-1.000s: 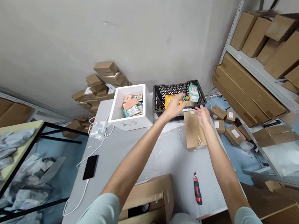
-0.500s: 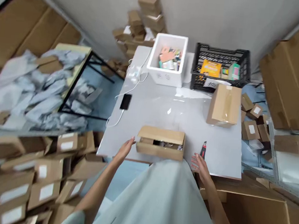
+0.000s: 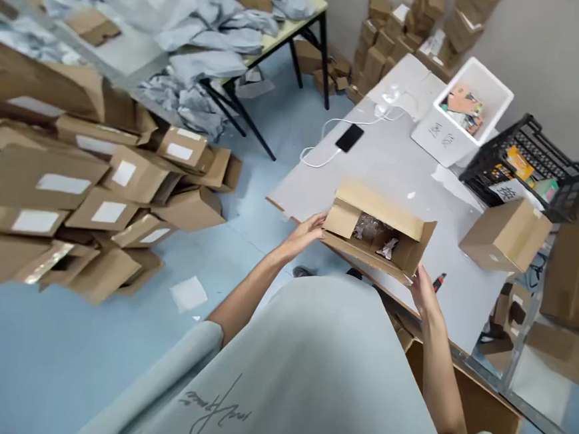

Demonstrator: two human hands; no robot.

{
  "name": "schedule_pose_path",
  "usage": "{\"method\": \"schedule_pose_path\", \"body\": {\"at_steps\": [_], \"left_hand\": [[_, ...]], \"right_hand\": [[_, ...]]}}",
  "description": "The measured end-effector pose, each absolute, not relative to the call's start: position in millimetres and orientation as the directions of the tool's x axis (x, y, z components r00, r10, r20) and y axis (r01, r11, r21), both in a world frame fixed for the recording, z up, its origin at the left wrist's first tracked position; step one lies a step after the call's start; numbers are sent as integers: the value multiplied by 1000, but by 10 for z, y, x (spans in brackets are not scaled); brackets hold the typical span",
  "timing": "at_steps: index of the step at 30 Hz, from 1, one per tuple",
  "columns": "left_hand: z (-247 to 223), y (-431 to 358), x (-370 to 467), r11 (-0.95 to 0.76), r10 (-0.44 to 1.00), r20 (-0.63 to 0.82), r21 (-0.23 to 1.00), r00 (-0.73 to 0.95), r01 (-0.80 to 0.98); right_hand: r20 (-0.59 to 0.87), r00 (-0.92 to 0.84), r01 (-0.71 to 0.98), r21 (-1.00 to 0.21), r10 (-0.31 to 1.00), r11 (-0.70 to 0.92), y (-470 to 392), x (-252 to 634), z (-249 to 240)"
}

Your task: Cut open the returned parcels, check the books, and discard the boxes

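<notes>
Item: one open carton (image 3: 377, 209), cardboard, at the near edge of the desk (image 3: 404, 162), held between my two hands; whether its base touches the desk I cannot tell
Contents: clear crumpled plastic (image 3: 367, 226) and one small pale piece (image 3: 388, 247), too small to identify
My left hand (image 3: 307, 234): fingers closed on the carton's left end
My right hand (image 3: 424, 293): fingers curled against its right end, tips partly hidden
Just beside my right hand: one cutter (image 3: 439, 283), red and black
Right edge: one taped carton (image 3: 508, 235)
Far right corner: one black crate (image 3: 555, 151)
Far edge: one white foam box (image 3: 446, 137)
Left edge: one dark phone (image 3: 350, 138)
</notes>
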State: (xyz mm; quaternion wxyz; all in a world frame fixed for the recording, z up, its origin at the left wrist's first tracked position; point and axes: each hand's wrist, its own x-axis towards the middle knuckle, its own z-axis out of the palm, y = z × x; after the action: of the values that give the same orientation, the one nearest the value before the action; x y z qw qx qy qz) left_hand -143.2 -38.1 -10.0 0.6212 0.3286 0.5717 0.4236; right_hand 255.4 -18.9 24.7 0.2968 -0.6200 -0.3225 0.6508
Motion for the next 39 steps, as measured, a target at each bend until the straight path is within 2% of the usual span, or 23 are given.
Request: {"method": "schedule_pose_path", "body": {"at_steps": [3,8,13,18,24,32,35,39], "left_hand": [[78,-929,-2127,302,942,-316,945,-115,-128],[331,-1997,-3226,195,894,-245,967,-376,-165],[382,-2968,-4061,140,726,-265,960,-634,-242],[295,-3648,-4766,106,530,-334,938,-780,-330],[238,-4071,-5904,82,329,-382,922,-863,-377],[394,-4316,-7594,84,162,-374,927,-913,-365],[380,-4387,-8133,87,166,-395,919,-903,-386],[204,-4279,-9013,40,282,-368,927,-886,-372]], "right_hand": [[-562,-151,97,-827,813,-554,-253,1800,397],[-467,-406,202,-884,786,-421,-323,306,593],[-463,-618,297,-886,636,-356,-302,-1224,666],[-472,-739,339,-877,481,-341,-307,-2743,484],[-494,-804,385,-856,330,-344,-440,-4569,248],[-494,-854,436,-851,164,-294,-513,-6896,296],[-504,-847,449,-850,171,-276,-564,-7654,339],[-505,-802,441,-861,320,-255,-522,-8375,403]]}}
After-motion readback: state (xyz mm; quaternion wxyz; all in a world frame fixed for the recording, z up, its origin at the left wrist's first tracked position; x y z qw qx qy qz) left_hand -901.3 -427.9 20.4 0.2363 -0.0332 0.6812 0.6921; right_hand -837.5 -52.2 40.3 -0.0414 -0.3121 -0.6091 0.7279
